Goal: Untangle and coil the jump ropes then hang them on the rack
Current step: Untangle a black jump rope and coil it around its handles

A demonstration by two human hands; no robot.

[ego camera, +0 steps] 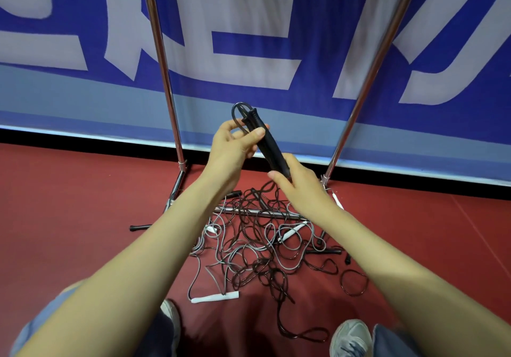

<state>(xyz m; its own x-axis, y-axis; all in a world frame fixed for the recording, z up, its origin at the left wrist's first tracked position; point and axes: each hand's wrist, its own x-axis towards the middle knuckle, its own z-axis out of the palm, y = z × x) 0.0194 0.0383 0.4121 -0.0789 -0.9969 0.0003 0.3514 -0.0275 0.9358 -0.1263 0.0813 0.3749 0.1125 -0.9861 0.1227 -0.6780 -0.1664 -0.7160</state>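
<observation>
A blue banner (249, 24) with big pale letters closes off the far side, its lower edge meeting the smooth red floor (83, 204), which lies open to the left and right. The rack (161, 66) is shiny metal: two slim uprights rising apart, with a low bar between their feet. Across that bar and toward the shoes (349, 337) sprawls a tangle of thin black and grey ropes (257, 248), with a white handle (215, 298) at its near edge. Above it, the left hand (232, 146) pinches the top of the black ridged handles (272, 149), where a cord loop (237, 110) curves out; the right hand (301, 182) grips their lower end.
</observation>
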